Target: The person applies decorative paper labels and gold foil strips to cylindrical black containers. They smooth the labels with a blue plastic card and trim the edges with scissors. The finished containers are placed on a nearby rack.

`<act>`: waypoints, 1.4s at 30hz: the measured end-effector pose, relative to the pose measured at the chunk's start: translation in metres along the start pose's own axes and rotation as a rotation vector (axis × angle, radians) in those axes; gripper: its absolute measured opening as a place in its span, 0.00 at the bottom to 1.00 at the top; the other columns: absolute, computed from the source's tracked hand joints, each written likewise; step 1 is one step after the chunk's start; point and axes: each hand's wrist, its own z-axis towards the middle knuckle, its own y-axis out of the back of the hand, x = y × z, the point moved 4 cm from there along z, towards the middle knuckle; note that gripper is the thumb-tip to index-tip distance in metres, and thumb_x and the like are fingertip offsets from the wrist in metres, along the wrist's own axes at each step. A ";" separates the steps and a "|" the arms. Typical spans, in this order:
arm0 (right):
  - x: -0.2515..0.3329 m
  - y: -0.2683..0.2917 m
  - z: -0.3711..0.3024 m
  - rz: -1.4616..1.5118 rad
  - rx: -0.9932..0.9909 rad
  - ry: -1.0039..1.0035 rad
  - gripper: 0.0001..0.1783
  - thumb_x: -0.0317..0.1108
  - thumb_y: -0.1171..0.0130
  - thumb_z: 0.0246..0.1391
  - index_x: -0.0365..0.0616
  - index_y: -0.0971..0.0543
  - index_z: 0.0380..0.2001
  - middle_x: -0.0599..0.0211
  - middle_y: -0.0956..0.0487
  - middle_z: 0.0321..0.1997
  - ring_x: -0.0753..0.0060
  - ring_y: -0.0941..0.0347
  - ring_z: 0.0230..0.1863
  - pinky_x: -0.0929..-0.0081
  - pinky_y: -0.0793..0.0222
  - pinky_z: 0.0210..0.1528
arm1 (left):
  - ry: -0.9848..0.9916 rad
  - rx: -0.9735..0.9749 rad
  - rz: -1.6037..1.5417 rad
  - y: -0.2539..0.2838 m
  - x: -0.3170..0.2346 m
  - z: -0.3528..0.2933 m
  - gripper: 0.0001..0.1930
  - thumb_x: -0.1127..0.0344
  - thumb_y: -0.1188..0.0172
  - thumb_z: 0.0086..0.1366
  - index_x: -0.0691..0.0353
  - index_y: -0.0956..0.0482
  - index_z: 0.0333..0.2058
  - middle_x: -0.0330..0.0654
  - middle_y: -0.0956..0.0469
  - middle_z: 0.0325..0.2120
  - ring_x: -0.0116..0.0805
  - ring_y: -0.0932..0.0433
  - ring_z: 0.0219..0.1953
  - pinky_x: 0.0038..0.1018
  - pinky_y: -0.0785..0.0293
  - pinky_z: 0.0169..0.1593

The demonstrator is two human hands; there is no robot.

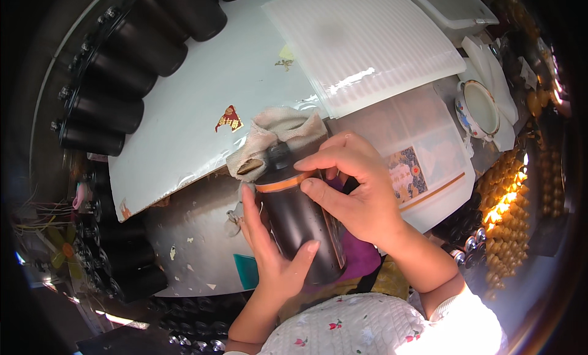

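dark bottle (303, 223) gripped from below in left hand (269, 251), fingers curled round it; right hand (355, 192) pinching orange band (283, 183), beside crumpled cloth (278, 134).

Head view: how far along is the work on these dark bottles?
Done, apparently: a row of dark bottles lies lined up at the table's left edge. In hand: the left hand cradles one dark bottle while the right hand pinches at its orange band near the neck. Left: more bottles wait at lower left; whether those are finished cannot be told.
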 end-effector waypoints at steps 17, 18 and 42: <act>0.005 -0.013 0.006 0.011 0.023 -0.074 0.10 0.24 0.31 0.48 0.44 0.19 0.35 0.73 0.27 0.37 0.84 0.33 0.33 0.84 0.39 0.34 | -0.106 0.040 0.143 0.001 0.001 0.005 0.52 0.60 0.30 0.53 0.72 0.52 0.70 0.55 0.36 0.62 0.45 0.42 0.59 0.37 0.55 0.62; 0.003 -0.013 0.006 0.041 0.022 -0.090 0.09 0.24 0.32 0.49 0.44 0.19 0.35 0.73 0.27 0.37 0.84 0.33 0.33 0.84 0.39 0.34 | -0.101 0.045 0.168 0.001 0.000 0.004 0.52 0.60 0.30 0.53 0.72 0.52 0.70 0.54 0.36 0.62 0.44 0.42 0.58 0.37 0.54 0.62; 0.002 -0.020 0.003 0.101 -0.053 -0.136 0.07 0.24 0.34 0.50 0.43 0.19 0.34 0.73 0.27 0.37 0.85 0.34 0.33 0.85 0.41 0.34 | -0.089 0.004 -0.023 0.001 0.006 0.006 0.55 0.65 0.28 0.50 0.69 0.57 0.70 0.51 0.43 0.57 0.43 0.39 0.60 0.39 0.41 0.63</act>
